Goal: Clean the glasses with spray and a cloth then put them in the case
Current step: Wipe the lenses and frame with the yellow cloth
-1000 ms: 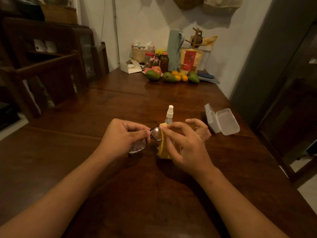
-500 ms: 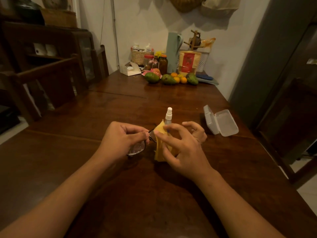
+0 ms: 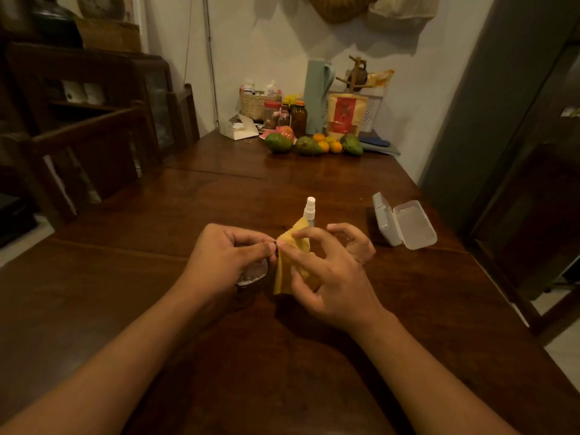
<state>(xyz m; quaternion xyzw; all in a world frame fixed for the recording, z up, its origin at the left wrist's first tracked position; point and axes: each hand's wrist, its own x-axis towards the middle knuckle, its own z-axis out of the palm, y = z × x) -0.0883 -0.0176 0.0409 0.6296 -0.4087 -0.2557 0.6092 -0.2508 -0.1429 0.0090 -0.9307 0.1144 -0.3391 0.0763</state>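
Counted on the dark wooden table (image 3: 282, 372): one pair of glasses (image 3: 252, 273), one yellow cloth (image 3: 284, 274), one white-capped spray bottle (image 3: 309, 208), one clear case (image 3: 405, 224) lying open. Two hands at work just above the tabletop. Left hand (image 3: 226, 255) curled round the glasses, pinching the frame. Right hand (image 3: 329, 277) pinching the cloth between thumb and forefinger right against that frame, other fingers loosely bent. Bottle upright just behind the cloth; case off to the right, apart. Only one lens visible, below the left palm; rest of the frame hidden by cloth and fingers. Bottle body mostly covered by cloth.
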